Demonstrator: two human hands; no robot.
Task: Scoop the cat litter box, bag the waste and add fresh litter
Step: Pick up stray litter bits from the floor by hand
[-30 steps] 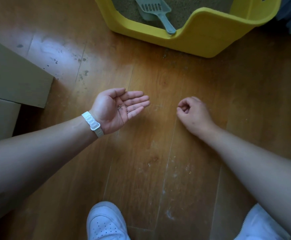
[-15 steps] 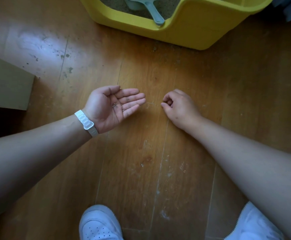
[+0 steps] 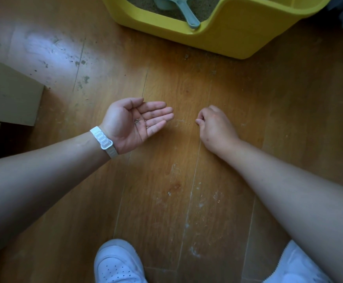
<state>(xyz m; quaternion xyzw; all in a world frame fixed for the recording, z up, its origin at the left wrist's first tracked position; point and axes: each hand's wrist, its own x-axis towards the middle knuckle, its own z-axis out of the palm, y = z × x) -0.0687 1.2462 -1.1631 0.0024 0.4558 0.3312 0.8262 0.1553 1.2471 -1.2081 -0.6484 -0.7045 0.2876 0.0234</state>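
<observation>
Resting inside litter box [image 3: 223,35]: scoop [image 3: 189,15]

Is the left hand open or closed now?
Open: the left hand lies palm up, fingers spread flat, with a few litter grains on it.

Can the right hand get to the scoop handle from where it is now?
Probably yes. The right hand, curled low over the wooden floor, has bare floor ahead, and the pale blue plastic scoop leans its handle on the low notch of the yellow litter box.
</observation>
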